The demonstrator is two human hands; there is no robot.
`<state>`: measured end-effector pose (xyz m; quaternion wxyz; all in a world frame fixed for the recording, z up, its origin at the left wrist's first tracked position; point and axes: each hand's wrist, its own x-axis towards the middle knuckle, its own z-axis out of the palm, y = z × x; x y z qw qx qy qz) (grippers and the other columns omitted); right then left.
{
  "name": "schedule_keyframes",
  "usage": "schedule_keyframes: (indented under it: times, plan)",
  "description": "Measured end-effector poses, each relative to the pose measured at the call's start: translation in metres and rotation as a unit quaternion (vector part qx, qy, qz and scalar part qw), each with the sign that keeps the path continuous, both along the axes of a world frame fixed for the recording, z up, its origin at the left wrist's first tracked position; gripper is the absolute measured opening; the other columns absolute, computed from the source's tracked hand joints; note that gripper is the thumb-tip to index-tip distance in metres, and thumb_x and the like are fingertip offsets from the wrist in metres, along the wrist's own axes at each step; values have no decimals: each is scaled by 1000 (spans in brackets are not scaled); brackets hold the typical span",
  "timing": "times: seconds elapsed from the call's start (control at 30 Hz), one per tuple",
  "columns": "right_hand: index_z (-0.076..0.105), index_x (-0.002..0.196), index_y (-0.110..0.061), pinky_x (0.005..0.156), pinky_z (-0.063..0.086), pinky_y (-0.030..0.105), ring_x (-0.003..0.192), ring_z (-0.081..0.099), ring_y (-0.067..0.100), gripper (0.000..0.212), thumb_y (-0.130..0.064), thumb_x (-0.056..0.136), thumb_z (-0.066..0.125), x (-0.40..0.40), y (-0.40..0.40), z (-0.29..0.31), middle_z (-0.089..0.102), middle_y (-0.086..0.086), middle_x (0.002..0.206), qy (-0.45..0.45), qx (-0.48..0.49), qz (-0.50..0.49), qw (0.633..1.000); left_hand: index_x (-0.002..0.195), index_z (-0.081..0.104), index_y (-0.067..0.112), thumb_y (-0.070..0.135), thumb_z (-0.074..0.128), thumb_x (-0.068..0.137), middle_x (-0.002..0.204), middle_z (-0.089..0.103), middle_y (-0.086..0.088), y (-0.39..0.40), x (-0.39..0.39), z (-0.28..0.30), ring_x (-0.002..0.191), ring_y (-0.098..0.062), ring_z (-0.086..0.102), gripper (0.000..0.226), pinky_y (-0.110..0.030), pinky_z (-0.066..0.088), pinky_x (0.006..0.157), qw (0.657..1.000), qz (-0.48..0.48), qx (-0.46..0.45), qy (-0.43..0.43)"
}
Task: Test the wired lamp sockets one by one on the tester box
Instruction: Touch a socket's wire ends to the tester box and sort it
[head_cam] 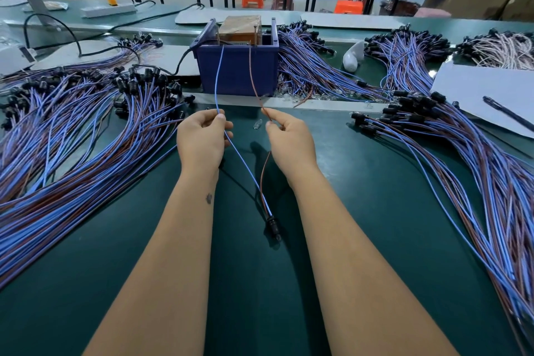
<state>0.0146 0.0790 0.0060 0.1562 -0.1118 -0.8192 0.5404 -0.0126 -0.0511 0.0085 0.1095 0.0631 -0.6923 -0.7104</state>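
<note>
Two wires up to tester box (pixel 237 66) at 12 o'clock: left hand (pixel 202 139) pinches blue wire (pixel 219 81), right hand (pixel 289 139) pinches brown wire (pixel 252 75). Socket (pixel 272 224) lies on table (pixel 115 254) between forearms.

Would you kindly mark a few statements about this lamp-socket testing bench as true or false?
1. The left hand pinches the blue wire. True.
2. The right hand holds the black socket. False: it pinches the brown wire; the socket lies on the green table between the forearms.
3. Both wire ends reach up to the top of the blue tester box. True.
4. Bundles of wired sockets lie only on the left. False: bundles lie on both sides of the box.
5. A pen lies on the white sheet at the right. True.
</note>
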Motion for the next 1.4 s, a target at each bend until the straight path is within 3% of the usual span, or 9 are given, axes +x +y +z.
schedule_keyframes:
  times: [0.13, 0.33, 0.6, 1.2, 1.4]
  plan:
    - [60, 131, -34, 68, 38, 27, 60, 39, 3, 38, -22, 98, 45, -3, 0, -3, 53, -14, 84, -2, -6, -11, 1000, 93, 66, 18, 13, 56, 97, 73, 67, 4, 1, 1, 1, 54, 0, 59, 12, -17, 47, 53, 1000, 7, 4, 3]
    - [59, 131, -34, 63, 35, 27, 56, 35, 2, 38, -22, 99, 45, -3, 0, -4, 37, -20, 64, 4, -15, -17, 1000, 95, 66, 18, 13, 55, 98, 75, 67, 5, -1, 2, 2, 55, 2, 59, 12, -16, 49, 56, 999, 27, 23, 7]
    - [60, 131, -31, 56, 31, 24, 56, 34, 1, 37, -20, 99, 45, -3, 1, -4, 36, -20, 64, 15, -19, -17, 1000, 103, 67, 14, 13, 55, 99, 75, 67, 5, 1, 3, 2, 55, 1, 58, 13, -17, 49, 58, 999, 26, -10, 40]
    - [60, 132, -32, 56, 32, 22, 55, 35, 0, 39, -20, 98, 46, -4, 2, -5, 40, -21, 66, 16, -29, -17, 999, 100, 66, 16, 13, 55, 98, 74, 66, 5, 1, -2, -1, 53, 2, 58, 11, -17, 48, 56, 1000, 17, -6, 20]
    - [59, 132, -32, 62, 36, 25, 56, 36, 0, 39, -20, 98, 45, -3, 3, -5, 51, -15, 82, 21, -30, -16, 999, 94, 65, 19, 13, 55, 98, 74, 67, 4, 0, -2, 0, 55, 1, 59, 12, -16, 48, 55, 1000, 18, -1, 16]
